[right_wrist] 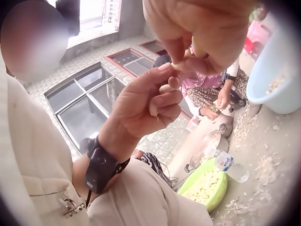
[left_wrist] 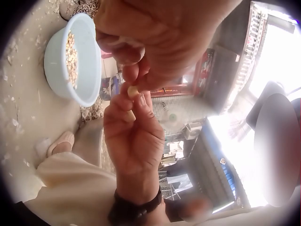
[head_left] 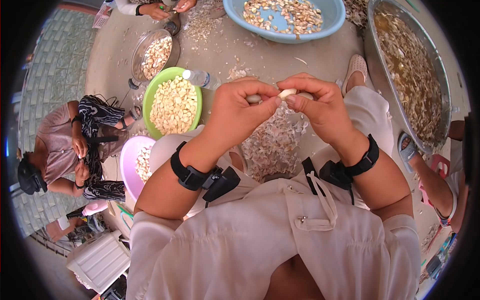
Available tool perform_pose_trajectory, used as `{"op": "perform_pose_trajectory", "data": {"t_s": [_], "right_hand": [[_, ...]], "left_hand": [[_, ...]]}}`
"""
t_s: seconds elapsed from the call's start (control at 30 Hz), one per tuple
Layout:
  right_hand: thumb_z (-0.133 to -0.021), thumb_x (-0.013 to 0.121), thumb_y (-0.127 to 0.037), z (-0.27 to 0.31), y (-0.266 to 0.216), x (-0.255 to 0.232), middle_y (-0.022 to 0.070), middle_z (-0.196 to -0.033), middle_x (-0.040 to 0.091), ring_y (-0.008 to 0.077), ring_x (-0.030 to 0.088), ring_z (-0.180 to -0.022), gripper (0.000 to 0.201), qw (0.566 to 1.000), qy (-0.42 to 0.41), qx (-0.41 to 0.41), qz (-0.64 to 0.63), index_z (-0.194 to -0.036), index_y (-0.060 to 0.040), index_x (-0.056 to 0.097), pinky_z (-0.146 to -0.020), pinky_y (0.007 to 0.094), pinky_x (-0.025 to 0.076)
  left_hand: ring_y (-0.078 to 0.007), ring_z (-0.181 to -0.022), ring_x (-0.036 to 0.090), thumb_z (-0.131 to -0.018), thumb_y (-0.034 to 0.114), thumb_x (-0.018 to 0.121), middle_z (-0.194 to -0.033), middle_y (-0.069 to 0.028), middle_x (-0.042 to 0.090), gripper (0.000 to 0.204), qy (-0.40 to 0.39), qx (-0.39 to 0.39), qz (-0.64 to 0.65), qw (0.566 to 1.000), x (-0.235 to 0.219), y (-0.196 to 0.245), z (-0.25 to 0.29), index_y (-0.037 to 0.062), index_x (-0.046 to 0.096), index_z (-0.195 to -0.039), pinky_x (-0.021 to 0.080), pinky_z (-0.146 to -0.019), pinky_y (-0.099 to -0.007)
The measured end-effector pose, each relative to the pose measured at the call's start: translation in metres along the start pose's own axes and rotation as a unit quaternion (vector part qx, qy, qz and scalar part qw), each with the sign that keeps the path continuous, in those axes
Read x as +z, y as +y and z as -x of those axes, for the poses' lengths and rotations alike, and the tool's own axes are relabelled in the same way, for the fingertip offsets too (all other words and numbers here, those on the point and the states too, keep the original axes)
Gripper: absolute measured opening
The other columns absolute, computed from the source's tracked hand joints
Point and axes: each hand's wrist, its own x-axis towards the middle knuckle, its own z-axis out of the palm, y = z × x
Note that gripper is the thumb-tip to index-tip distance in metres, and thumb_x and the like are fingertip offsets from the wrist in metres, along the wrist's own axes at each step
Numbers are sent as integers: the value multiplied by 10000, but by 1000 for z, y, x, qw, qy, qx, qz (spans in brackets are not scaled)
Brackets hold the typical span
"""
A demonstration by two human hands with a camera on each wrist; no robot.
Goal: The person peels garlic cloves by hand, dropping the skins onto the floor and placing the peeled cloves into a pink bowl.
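A pale garlic clove (head_left: 286, 93) is pinched between the fingertips of both hands, in front of the body. My left hand (head_left: 245, 102) grips it from the left, and a second clove (right_wrist: 154, 108) is tucked in its curled fingers, as the right wrist view shows. My right hand (head_left: 322, 107) holds the clove from the other side with thumb and forefinger. Another clove (left_wrist: 130, 115) sits against its fingers in the left wrist view. Below the hands lies a heap of papery garlic skins (head_left: 275, 142) on the floor between the legs.
A green basin (head_left: 199, 112) of peeled cloves stands left, beside a plastic bottle (head_left: 201, 79), a pink basin (head_left: 125, 162) and a metal bowl (head_left: 175, 52). A blue basin (head_left: 235, 20) holds unpeeled cloves ahead. Right is a large metal tub (head_left: 372, 45) with water and skins. Other people sit around.
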Motion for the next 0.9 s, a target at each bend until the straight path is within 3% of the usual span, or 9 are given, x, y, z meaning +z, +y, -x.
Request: {"op": "perform_pose_trajectory", "data": {"t_s": [0.3, 0.5, 0.67, 0.8, 0.9], "right_hand": [[-787, 609, -50, 1, 2, -1, 22, -829, 599, 73, 516, -728, 200, 997, -2, 40, -64, -980, 1, 624, -660, 212, 432], [-779, 613, -37, 0, 3, 1, 30, -832, 606, 72, 522, -719, 203, 994, 2, 60, -95, -977, 3, 622, -660, 204, 435], [-768, 621, -22, 2, 1, 5, 56, -851, 615, 81, 543, -734, 251, 979, 2, 93, -181, -1013, 27, 597, -678, 209, 453], [-773, 625, -31, 2, 2, 4, 71, -880, 617, 95, 564, -759, 288, 980, -15, 92, -176, -1048, 38, 573, -690, 208, 461], [-790, 610, -43, 1, 5, 3, 80, -910, 613, 104, 574, -781, 288, 976, -26, 101, -191, -1062, 39, 563, -706, 213, 470]], "left_hand": [[-11, -593, 462, -757, 16, 628, -690, 28, 562, 60, 15, -88, 65, 994, 4, 6, 2, -7, 636, -812, 354, -517, -151], [0, -581, 438, -759, 17, 611, -670, 40, 549, 23, 26, -62, 51, 996, 7, 2, 1, 3, 615, -776, 329, -498, -144], [-8, -607, 461, -765, 41, 610, -704, 32, 561, 43, 25, -83, 62, 994, 7, 3, 2, 9, 609, -793, 359, -528, -149], [-18, -606, 502, -731, 39, 615, -690, 3, 590, 60, 41, -84, 78, 993, 9, 2, 0, -8, 616, -768, 409, -521, -163], [-20, -667, 486, -767, 51, 609, -767, 14, 583, 55, 29, -97, 82, 991, 8, 4, 1, 10, 609, -804, 390, -583, -157]]}}
